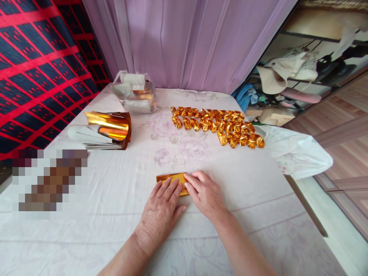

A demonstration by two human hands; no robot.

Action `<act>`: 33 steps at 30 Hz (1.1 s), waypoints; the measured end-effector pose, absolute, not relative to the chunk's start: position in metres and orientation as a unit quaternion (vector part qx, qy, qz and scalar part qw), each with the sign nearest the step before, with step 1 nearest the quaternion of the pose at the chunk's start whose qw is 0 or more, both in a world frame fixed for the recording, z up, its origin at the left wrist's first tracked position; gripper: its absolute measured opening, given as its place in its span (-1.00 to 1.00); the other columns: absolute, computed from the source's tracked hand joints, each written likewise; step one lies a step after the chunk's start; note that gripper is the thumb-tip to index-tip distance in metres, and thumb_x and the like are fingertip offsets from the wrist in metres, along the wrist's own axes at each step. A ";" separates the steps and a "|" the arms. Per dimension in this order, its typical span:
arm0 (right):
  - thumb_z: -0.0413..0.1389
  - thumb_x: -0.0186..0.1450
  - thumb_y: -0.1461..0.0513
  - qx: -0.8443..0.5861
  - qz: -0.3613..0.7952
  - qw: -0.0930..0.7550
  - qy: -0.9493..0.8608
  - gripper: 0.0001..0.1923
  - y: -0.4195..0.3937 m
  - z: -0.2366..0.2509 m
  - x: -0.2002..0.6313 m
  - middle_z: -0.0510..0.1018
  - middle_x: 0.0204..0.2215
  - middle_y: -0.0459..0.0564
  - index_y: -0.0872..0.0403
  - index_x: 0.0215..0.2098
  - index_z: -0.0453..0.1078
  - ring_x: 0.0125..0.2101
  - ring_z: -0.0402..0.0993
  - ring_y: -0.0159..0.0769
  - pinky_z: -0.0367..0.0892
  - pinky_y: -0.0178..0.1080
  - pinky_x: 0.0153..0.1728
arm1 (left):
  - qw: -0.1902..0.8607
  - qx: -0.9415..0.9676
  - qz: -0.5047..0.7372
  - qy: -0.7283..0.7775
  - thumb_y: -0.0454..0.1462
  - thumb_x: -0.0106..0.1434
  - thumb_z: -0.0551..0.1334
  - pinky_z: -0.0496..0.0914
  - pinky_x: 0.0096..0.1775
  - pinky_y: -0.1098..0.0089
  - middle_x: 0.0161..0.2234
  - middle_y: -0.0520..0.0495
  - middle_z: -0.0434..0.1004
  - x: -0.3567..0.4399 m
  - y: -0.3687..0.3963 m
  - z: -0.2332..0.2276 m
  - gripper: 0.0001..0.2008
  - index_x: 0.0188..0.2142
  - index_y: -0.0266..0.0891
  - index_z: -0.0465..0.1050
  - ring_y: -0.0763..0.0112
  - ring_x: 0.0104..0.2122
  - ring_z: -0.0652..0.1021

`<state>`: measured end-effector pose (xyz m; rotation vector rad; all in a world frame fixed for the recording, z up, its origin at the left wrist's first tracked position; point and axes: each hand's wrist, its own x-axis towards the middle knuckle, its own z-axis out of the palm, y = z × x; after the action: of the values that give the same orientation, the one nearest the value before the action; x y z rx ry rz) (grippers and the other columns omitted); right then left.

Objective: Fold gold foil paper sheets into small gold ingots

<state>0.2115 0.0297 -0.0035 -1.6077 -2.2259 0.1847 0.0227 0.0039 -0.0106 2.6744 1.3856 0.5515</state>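
So there's a flat rectangular strip of shiny gold foil paper (pixel 180 177) on the white floral-print tablecloth (pixel 120 184). Left hand (pixel 161 207) lies open across it, hiding much of it; right hand (pixel 208 193) is half-curled at its right end, can't tell if it's pinching. Beyond: rows of faceted gold foil pieces (pixel 212 125), curled gold foil sheets (pixel 116 126), a clear plastic bag (pixel 135 94).

Tablecloth (pixel 120 176) open beside left hand (pixel 161 205); gold pieces (pixel 220 125) block far-right.
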 end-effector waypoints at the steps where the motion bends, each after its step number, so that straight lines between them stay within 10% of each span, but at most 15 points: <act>1: -0.03 0.40 0.19 -0.573 0.065 0.192 -0.794 -0.66 0.030 -0.004 0.212 0.53 -0.22 0.04 0.00 0.05 0.47 -0.23 0.47 -0.27 0.36 -0.27 -0.20 | 0.039 0.872 0.178 0.453 -0.10 0.38 0.10 0.29 0.17 -0.01 0.18 -0.21 0.41 0.023 0.004 -0.010 -0.52 0.21 -0.25 0.29 0.04 0.20 0.37; 33: 0.00 0.39 0.17 -0.586 0.060 0.164 -0.791 -0.68 0.031 -0.001 0.209 0.52 -0.23 0.02 -0.01 0.04 0.47 -0.28 0.47 -0.29 0.35 -0.29 -0.28 | 0.007 0.877 0.179 0.446 -0.28 0.42 0.04 0.35 0.08 0.14 0.09 -0.14 0.51 0.021 0.010 -0.011 -0.66 0.12 -0.24 0.39 0.15 0.13 0.46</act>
<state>0.2091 0.0310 -0.0010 -1.6718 -2.2557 0.1708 0.0210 0.0100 -0.0106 2.7443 1.3938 0.5599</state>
